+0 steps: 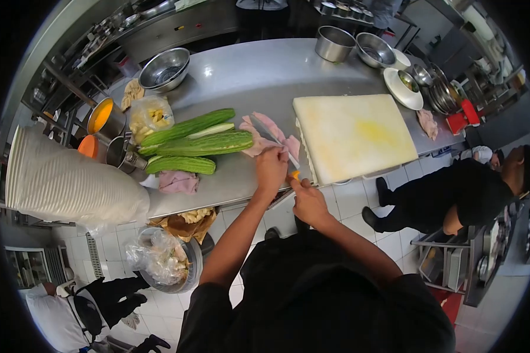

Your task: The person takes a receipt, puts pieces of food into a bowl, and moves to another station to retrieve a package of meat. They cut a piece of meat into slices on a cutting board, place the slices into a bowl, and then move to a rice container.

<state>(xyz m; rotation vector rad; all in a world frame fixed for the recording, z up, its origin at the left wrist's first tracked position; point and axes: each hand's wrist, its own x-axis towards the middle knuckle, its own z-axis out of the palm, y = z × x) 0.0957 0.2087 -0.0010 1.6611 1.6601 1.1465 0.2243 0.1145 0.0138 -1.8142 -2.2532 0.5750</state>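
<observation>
Near the table's front edge, my right hand (309,203) is closed around the orange handle of a knife (294,163). Its blade points away from me over a pink cloth (268,125) spread on the steel. My left hand (272,169) is just left of the blade, fingers pinched together on the near part of the cloth; the fingertips are partly hidden. Left of the cloth lie several long, ridged green vegetables (221,142), like large cucumbers. A thick white cutting board (353,138) with a yellow stain is right of my hands.
A tall stack of pale containers (70,176) leans at the left edge. Also there are a bag of yellow pieces (150,117) and a folded pink cloth (178,182). Metal bowls (165,69) stand at the back. A bin (194,267) is below; people stand on both sides.
</observation>
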